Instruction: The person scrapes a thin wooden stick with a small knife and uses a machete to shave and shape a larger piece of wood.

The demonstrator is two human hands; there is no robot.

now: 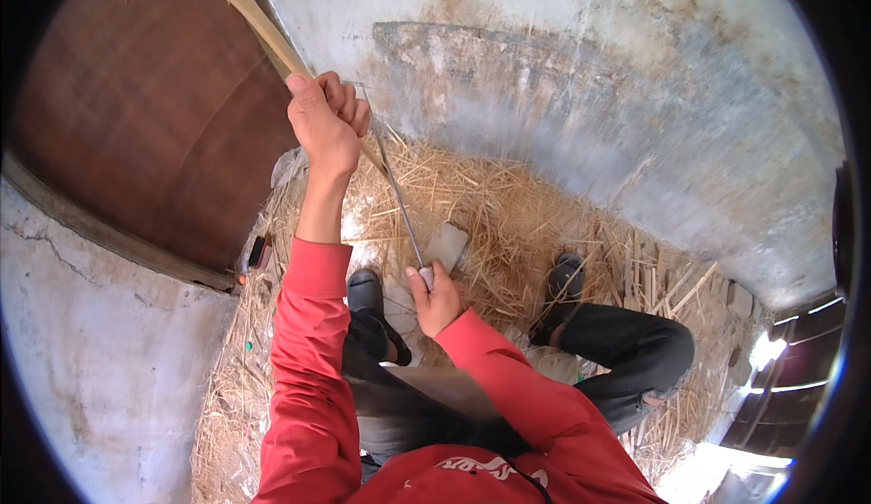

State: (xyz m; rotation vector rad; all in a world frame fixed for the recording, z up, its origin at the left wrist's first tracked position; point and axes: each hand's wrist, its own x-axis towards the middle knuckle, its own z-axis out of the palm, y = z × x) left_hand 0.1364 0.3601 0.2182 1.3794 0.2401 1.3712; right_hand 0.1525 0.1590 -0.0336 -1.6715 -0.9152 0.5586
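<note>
My left hand [328, 127] is raised and closed around a pale bamboo strip [259, 21]. The strip slants from the upper left, through the fist, down to a thinner end below it. My right hand [437, 299], lower and nearer my body, grips the short handle of a long thin-bladed knife [406, 218]. Its narrow grey blade points up and away, and its far part lies close beside the lower end of the strip. Whether blade and strip touch, I cannot tell.
Straw-like shavings [508, 205] cover the floor between my feet and the stained wall [581, 87]. A flat pale block [447, 245] lies just beyond my right hand. At the left stands a brown door panel [154, 96]. Split strips [671, 277] lie at the right.
</note>
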